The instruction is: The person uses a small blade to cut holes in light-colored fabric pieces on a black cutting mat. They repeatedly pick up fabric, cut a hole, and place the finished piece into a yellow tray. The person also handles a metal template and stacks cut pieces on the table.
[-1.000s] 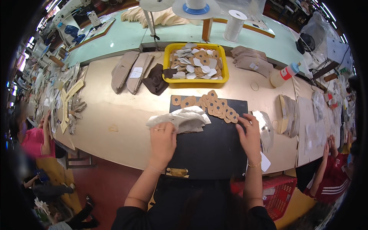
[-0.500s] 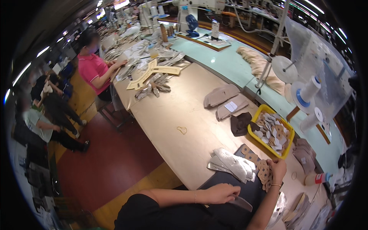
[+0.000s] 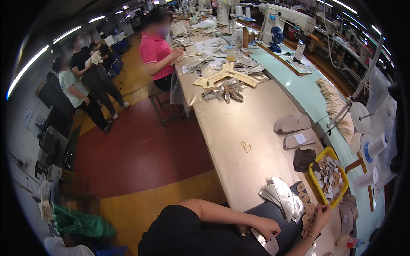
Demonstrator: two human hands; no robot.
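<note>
My left hand (image 3: 267,228) is closed on a curved, silvery-grey cut piece (image 3: 270,245) above the dark mat (image 3: 260,210). Beyond it, a fanned stack of shiny silver cut pieces (image 3: 282,198) lies on the mat. My right hand (image 3: 323,214) is at the right edge of the mat, its fingertips pinched together. Whatever they hold is too small to make out. Right beside that hand, small tan pieces with dark round centres (image 3: 308,215) lie overlapping in a row. A yellow basket (image 3: 317,187) of small white and tan pieces stands just past my right hand.
Brown-beige stacked pieces (image 3: 294,123) and a dark brown piece (image 3: 304,159) lie beyond the basket. A thin yellow loop (image 3: 245,146) rests mid-table. Thread cones (image 3: 376,145) stand at right, near a red-labelled bottle (image 3: 352,242). A person in pink (image 3: 154,53) works at the table's far end.
The view has swung left, so the table sits further right in it. My right hand stays by the tan pieces; my left still holds the silvery piece. The person in pink has raised their hands.
</note>
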